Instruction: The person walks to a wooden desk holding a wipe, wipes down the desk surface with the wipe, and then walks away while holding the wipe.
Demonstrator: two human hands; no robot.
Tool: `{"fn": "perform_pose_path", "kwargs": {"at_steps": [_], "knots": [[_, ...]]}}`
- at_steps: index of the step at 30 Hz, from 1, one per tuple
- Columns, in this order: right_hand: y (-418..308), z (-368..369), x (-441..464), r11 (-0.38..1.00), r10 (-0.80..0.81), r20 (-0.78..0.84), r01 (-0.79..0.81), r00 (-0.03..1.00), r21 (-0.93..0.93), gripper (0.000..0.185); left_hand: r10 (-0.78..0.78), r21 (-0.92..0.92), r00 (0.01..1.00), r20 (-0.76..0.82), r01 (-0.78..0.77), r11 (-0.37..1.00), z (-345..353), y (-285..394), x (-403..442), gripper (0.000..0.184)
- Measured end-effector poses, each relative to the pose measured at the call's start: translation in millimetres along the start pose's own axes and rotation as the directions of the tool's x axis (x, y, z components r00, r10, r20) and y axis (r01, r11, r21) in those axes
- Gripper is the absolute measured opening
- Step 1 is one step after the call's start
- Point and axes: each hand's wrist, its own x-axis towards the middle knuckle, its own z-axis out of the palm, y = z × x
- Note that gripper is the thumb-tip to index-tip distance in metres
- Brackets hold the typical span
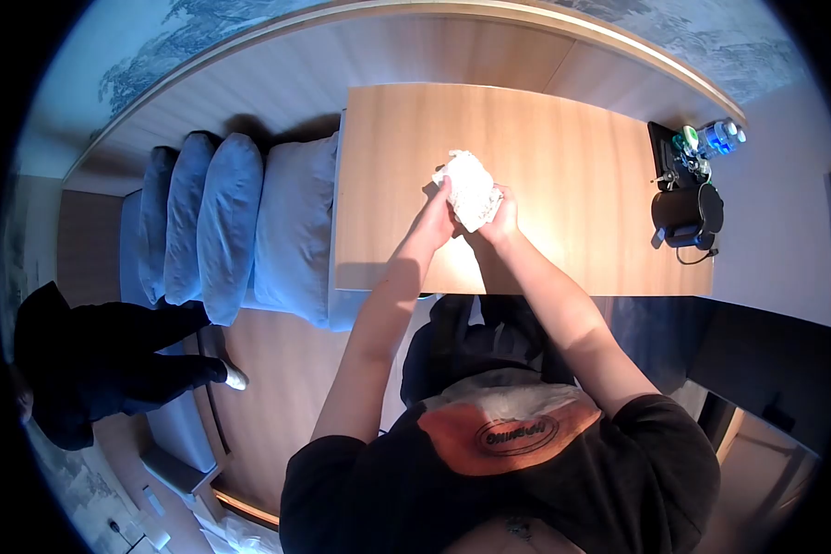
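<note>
A crumpled white bundle [472, 191], cloth or paper, I cannot tell which, is held up over the wooden table [563, 138]. My left hand [440, 216] grips its left side, with the thumb showing along the edge. On the other side my right hand [502, 218] is closed on its lower right edge. Most of the fingers of both hands are hidden behind the bundle. Glare washes out its surface, so its folds are hard to make out.
A black kettle [685, 215] with a cord stands at the table's right end, beside a black tray [663, 152] and water bottles [718, 138]. Several pillows [226, 226] lean left of the table. A person in dark clothes [111, 360] is at the far left.
</note>
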Motion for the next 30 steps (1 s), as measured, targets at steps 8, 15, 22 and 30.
{"fn": "perform_pose_path", "kwargs": {"at_steps": [8,15,22,30], "knots": [[34.9,-5.6,2.7,0.755,-0.089,-0.116,-0.009,0.989,-0.656,0.033,0.415,0.006,0.891,-0.182,-0.421,0.907,-48.8,14.5,-10.5,0.034],[17.1,-31.7,-3.4,0.663,-0.153,-0.133,0.002,0.979,-0.748,0.031,0.879,0.995,0.466,0.1,-0.056,-0.083,-113.6,97.6,-40.7,0.043],[-8.6,-41.9,-36.4,0.586,-0.319,-0.163,0.059,0.934,-0.808,0.027,0.796,0.871,0.572,0.199,0.269,-0.411,-149.4,80.2,30.8,0.066],[-78.0,-102.9,-61.2,0.382,-0.807,-0.143,0.322,0.573,-0.866,0.026,0.66,0.808,0.708,0.253,0.221,-0.547,-56.9,17.6,70.0,0.067]]}}
